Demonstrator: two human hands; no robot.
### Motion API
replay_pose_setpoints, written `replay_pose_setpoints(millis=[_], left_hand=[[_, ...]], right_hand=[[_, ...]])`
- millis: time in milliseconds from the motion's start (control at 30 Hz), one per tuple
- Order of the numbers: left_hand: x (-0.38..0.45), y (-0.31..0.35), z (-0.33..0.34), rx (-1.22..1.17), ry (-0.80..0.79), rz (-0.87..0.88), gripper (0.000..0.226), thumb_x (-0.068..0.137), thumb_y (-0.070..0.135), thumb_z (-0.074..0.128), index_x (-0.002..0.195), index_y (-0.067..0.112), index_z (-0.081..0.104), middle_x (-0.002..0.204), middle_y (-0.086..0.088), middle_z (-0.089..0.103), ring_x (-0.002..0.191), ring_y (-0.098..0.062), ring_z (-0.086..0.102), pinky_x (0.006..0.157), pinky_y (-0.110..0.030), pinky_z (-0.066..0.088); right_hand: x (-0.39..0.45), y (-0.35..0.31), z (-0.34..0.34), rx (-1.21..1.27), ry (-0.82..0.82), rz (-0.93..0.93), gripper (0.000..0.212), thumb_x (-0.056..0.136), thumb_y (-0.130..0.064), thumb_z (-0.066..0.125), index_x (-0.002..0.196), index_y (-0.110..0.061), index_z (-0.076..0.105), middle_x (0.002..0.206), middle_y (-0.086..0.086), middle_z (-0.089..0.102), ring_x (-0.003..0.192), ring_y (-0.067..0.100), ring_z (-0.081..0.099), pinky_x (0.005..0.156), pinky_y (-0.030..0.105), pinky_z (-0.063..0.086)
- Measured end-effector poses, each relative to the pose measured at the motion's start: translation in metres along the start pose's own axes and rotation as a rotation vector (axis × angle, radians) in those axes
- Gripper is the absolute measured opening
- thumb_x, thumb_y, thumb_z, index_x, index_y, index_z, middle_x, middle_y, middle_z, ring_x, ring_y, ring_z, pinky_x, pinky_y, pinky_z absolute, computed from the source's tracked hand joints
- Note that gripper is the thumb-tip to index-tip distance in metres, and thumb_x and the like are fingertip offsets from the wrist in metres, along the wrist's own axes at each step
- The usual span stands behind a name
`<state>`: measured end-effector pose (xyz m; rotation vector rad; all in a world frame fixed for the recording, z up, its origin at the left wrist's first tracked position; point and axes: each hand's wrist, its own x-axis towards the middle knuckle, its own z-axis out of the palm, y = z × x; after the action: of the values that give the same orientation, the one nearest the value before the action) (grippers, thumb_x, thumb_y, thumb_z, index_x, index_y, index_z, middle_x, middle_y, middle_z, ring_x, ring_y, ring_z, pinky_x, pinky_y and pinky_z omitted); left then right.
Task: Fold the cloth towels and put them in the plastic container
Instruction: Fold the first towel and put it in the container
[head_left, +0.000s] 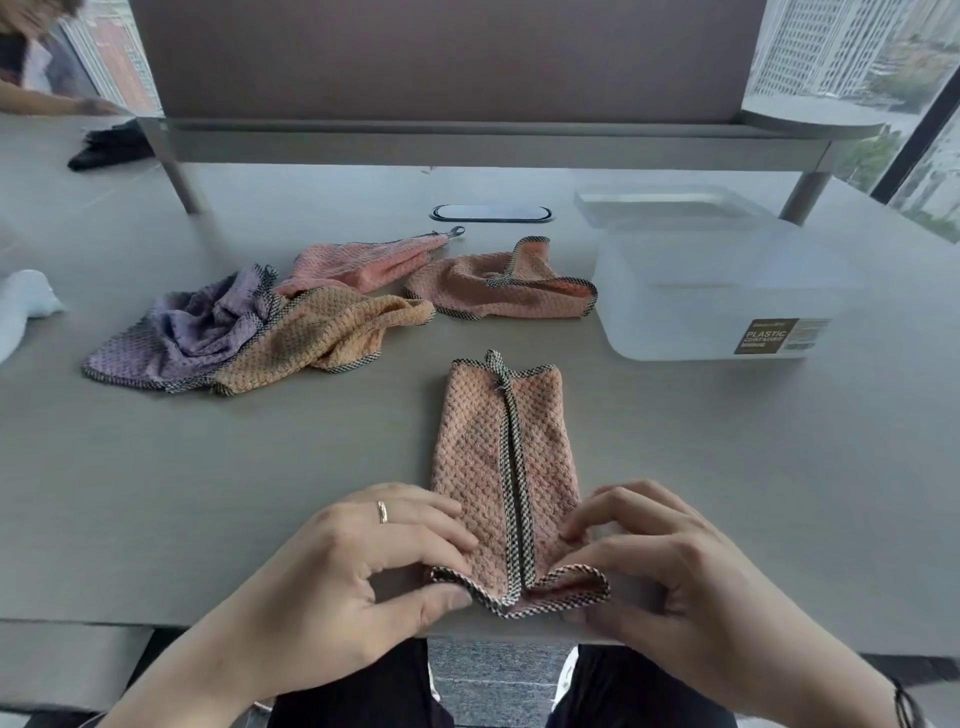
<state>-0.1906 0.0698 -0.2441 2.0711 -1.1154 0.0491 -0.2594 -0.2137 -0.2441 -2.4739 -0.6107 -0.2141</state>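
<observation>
A pink towel (478, 441) lies lengthwise on the grey table (208, 467), both long sides folded in so the checked hems meet down the middle. My left hand (363, 561) pinches its near left corner and my right hand (660, 566) pinches its near right corner, both lifted slightly off the table. Further back lie a crumpled purple towel (192, 327), an orange towel (317, 332) and two more pink towels (358, 262) (498, 291). The translucent plastic container (717, 306) stands at the right, with its lid (670, 205) lying behind it.
A raised shelf on metal legs (467, 140) spans the back of the table. A cable port (491, 213) sits in the middle. Another person's arm (52, 104) and a dark cloth (109, 150) are at far left. A white object (21, 306) lies at the left edge.
</observation>
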Motion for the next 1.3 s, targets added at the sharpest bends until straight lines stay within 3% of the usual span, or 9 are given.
replay_pose_setpoints(millis=[233, 300, 367, 433, 600, 833, 1000, 1133, 1300], left_hand=[[0.011, 0.009, 0.002, -0.084, 0.125, -0.089, 0.013, 0.088, 0.034, 0.073, 0.094, 0.024, 0.077, 0.087, 0.019, 0.073, 0.084, -0.003, 0.07, 0.075, -0.023, 0.054], [0.013, 0.011, 0.005, -0.087, 0.195, -0.174, 0.008, 0.088, 0.035, 0.072, 0.092, 0.029, 0.076, 0.069, 0.025, 0.066, 0.058, 0.009, 0.057, 0.056, -0.009, 0.042], [0.017, 0.009, 0.009, -0.09, 0.238, -0.256, 0.012, 0.087, 0.044, 0.07, 0.09, 0.034, 0.075, 0.055, 0.016, 0.061, 0.045, 0.003, 0.042, 0.041, -0.02, 0.034], [0.021, 0.007, 0.011, -0.059, 0.284, -0.29, 0.013, 0.087, 0.047, 0.069, 0.088, 0.034, 0.074, 0.054, 0.009, 0.061, 0.044, -0.001, 0.042, 0.04, -0.026, 0.037], [0.033, 0.01, 0.01, 0.056, 0.313, -0.385, 0.008, 0.085, 0.037, 0.07, 0.084, 0.029, 0.072, 0.048, 0.016, 0.058, 0.037, -0.003, 0.045, 0.043, -0.007, 0.028], [0.035, 0.002, 0.012, 0.246, 0.3, -0.393, 0.026, 0.084, 0.056, 0.063, 0.092, 0.032, 0.07, 0.049, 0.015, 0.058, 0.042, -0.002, 0.051, 0.045, -0.029, 0.049], [0.029, 0.001, 0.006, 0.276, 0.365, -0.184, 0.032, 0.084, 0.048, 0.07, 0.108, 0.027, 0.071, 0.082, 0.014, 0.058, 0.071, 0.002, 0.055, 0.066, -0.012, 0.044], [0.023, -0.004, 0.011, 0.308, 0.158, 0.026, 0.019, 0.092, 0.034, 0.066, 0.103, 0.025, 0.078, 0.114, 0.012, 0.07, 0.112, -0.01, 0.063, 0.092, -0.034, 0.051], [0.02, -0.006, 0.008, 0.206, 0.077, -0.078, 0.027, 0.091, 0.045, 0.062, 0.108, 0.03, 0.077, 0.119, 0.023, 0.068, 0.123, 0.001, 0.056, 0.1, -0.032, 0.048]], right_hand=[[0.012, -0.005, -0.001, 0.22, 0.149, 0.105, 0.016, 0.082, -0.047, 0.068, 0.092, -0.036, 0.076, 0.087, -0.017, 0.067, 0.094, 0.011, 0.063, 0.077, 0.023, 0.049], [0.018, -0.007, 0.0, 0.275, 0.224, 0.205, 0.02, 0.077, -0.048, 0.069, 0.093, -0.039, 0.076, 0.083, -0.014, 0.068, 0.084, 0.006, 0.066, 0.074, 0.018, 0.047], [0.023, -0.005, 0.002, 0.295, 0.261, 0.283, 0.014, 0.078, -0.039, 0.076, 0.092, -0.038, 0.075, 0.071, -0.012, 0.064, 0.065, 0.002, 0.06, 0.062, 0.015, 0.044], [0.028, -0.006, 0.004, 0.308, 0.254, 0.332, 0.015, 0.081, -0.029, 0.079, 0.093, -0.036, 0.074, 0.058, -0.012, 0.056, 0.051, 0.002, 0.048, 0.052, 0.013, 0.037], [0.037, -0.008, 0.006, 0.162, 0.236, 0.378, 0.013, 0.083, -0.033, 0.075, 0.095, -0.035, 0.069, 0.056, -0.014, 0.056, 0.05, 0.007, 0.051, 0.049, 0.012, 0.033], [0.039, -0.009, 0.014, -0.101, 0.244, 0.377, 0.022, 0.082, -0.043, 0.069, 0.1, -0.036, 0.058, 0.057, -0.013, 0.051, 0.059, 0.005, 0.053, 0.054, 0.02, 0.04], [0.037, -0.012, 0.013, -0.121, 0.268, 0.345, 0.017, 0.084, -0.042, 0.068, 0.095, -0.036, 0.056, 0.079, -0.016, 0.05, 0.067, 0.004, 0.052, 0.058, 0.028, 0.048], [0.035, -0.01, 0.013, -0.162, 0.302, 0.248, 0.003, 0.089, -0.033, 0.069, 0.09, -0.035, 0.067, 0.119, -0.009, 0.052, 0.1, 0.014, 0.057, 0.078, 0.036, 0.052], [0.025, -0.007, 0.01, -0.284, 0.167, -0.011, 0.027, 0.096, -0.046, 0.054, 0.112, -0.032, 0.071, 0.136, -0.016, 0.057, 0.132, 0.015, 0.048, 0.101, 0.038, 0.042]])
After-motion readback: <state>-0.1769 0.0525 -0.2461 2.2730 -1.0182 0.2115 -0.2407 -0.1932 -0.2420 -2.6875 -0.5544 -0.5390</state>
